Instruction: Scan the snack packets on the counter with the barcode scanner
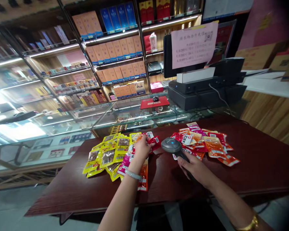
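Observation:
In my right hand (193, 165) is a dark handheld barcode scanner (171, 145), its head pointing left above the table. My left hand (142, 148) has its fingers closed on a small red snack packet (156, 143), just left of the scanner head. Under and beside the left wrist lie a purple packet (124, 166) and an orange packet (143, 183). Yellow snack packets (108, 156) form a pile to the left of that hand. Right of the scanner spreads another pile of red, purple and orange packets (214, 147).
Everything lies on a dark red wooden table (69, 189). Behind it is a glass display counter (106, 119) with a computer mouse (155, 98) on a red mat (144, 104). A monitor (168, 57) bearing a pink paper sign (194, 45) stands by a dark cash drawer (183, 98). Boxed goods fill the shelves.

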### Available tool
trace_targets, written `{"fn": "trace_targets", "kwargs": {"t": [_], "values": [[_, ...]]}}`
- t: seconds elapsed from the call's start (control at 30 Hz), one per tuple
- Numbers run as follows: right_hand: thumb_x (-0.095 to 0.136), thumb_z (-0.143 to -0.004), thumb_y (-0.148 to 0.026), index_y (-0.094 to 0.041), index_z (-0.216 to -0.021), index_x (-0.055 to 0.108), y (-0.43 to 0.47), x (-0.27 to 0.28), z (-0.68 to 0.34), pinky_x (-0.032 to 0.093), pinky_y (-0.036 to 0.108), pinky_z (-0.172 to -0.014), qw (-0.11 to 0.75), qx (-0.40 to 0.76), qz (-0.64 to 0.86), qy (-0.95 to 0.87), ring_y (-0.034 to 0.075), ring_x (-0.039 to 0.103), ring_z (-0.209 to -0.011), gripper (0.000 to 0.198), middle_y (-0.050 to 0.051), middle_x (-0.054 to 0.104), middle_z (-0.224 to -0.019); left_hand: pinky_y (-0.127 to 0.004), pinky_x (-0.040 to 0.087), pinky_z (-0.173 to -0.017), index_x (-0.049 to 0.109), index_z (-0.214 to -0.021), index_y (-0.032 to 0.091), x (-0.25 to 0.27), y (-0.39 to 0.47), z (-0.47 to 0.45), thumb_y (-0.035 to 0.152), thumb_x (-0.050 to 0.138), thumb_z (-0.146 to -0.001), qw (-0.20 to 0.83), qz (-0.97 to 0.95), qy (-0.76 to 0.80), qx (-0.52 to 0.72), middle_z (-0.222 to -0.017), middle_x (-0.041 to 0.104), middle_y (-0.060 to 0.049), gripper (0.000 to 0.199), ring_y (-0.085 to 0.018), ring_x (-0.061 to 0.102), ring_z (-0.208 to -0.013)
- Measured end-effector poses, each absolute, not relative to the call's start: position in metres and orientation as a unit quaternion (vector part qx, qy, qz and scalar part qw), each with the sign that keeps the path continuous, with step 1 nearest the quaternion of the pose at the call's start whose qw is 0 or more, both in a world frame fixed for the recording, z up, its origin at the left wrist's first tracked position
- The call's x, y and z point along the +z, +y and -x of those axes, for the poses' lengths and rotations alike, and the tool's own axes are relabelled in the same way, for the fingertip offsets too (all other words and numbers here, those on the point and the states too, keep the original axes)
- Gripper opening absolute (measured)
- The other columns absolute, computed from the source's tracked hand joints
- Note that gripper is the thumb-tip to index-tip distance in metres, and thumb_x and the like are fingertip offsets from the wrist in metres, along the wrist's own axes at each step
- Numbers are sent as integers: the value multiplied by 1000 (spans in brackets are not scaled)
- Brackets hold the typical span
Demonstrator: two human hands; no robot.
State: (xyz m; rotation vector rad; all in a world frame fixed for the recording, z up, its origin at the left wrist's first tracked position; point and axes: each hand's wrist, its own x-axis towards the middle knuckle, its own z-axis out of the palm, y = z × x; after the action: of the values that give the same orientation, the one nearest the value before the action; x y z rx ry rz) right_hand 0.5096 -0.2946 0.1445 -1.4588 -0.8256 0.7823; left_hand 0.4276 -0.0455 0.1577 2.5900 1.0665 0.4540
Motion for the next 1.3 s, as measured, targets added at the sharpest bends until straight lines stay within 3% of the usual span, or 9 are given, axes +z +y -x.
{"fn": "trace_targets", "kwargs": {"t": [0.17, 0.3, 0.37, 0.43, 0.53, 0.7, 0.8, 0.97, 1.3], "values": [[52, -89, -61, -22, -88, 48, -301, 155, -510, 34, 22, -40, 603, 331, 636, -349, 9, 42, -39, 39, -10, 45, -52, -29, 43, -76, 58, -96, 22, 150, -52, -437, 34, 72, -74, 241, -882, 360, 185, -90, 69, -3, 28, -21, 65, -86], [52, -88, -63, -23, -89, 47, -306, 159, -513, 36, 22, -42, 598, 317, 655, -337, 9, 42, -41, 41, -9, 45, -53, -29, 49, -72, 58, -103, 19, 142, -76, -474, 38, 67, -81, 454, -806, 312, 216, -89, 70, -6, 30, -19, 67, -81], [51, -89, -63, -23, -90, 47, -308, 155, -517, 37, 23, -42, 591, 315, 665, -331, 10, 42, -42, 41, -9, 45, -52, -30, 50, -80, 56, -115, 18, 141, -84, -492, 36, 56, -90, 537, -784, 216, 226, -107, 70, -11, 31, -19, 67, -95], [50, -90, -62, -23, -89, 46, -308, 150, -520, 38, 23, -42, 589, 317, 667, -328, 10, 41, -42, 40, -9, 44, -52, -33, 48, -91, 55, -124, 19, 140, -81, -501, 32, 55, -91, 492, -819, 188, 227, -121, 65, -14, 36, -21, 63, -110], [50, -91, -61, -24, -87, 44, -310, 143, -525, 38, 22, -42, 590, 323, 662, -331, 10, 40, -41, 38, -9, 44, -51, -42, 39, -103, 60, -121, 16, 142, -57, -492, 29, 62, -85, 243, -918, 267, 164, -124, 62, -17, 39, -29, 54, -120], [50, -91, -60, -24, -87, 43, -309, 141, -528, 37, 22, -42, 587, 332, 660, -331, 10, 41, -41, 37, -10, 45, -51, -51, 34, -102, 63, -119, 20, 144, -17, -474, 52, 76, -66, 0, -943, 331, 25, -125, 57, -17, 63, -37, 47, -121], [51, -90, -61, -23, -89, 45, -307, 141, -527, 36, 21, -41, 587, 343, 659, -321, 9, 41, -41, 38, -10, 45, -51, -48, 36, -99, 63, -119, 29, 144, -10, -477, 53, 75, -67, -5, -959, 282, 9, -124, 57, -13, 59, -35, 49, -118], [53, -90, -59, -22, -86, 46, -308, 138, -529, 35, 20, -41, 608, 365, 633, -309, 8, 41, -43, 38, -9, 46, -57, -41, 40, -92, 68, -97, 23, 147, -6, -488, 47, 72, -74, 1, -974, 224, 30, -110, 65, -11, 33, -31, 55, -110], [54, -89, -60, -22, -84, 47, -311, 147, -536, 36, 21, -41, 614, 377, 621, -310, 8, 42, -43, 39, -8, 46, -58, -22, 37, -59, 56, -89, 23, 187, -3, -499, 34, 60, -84, 262, -847, 275, 371, -74, 64, 1, 13, -14, 58, -66]]}}
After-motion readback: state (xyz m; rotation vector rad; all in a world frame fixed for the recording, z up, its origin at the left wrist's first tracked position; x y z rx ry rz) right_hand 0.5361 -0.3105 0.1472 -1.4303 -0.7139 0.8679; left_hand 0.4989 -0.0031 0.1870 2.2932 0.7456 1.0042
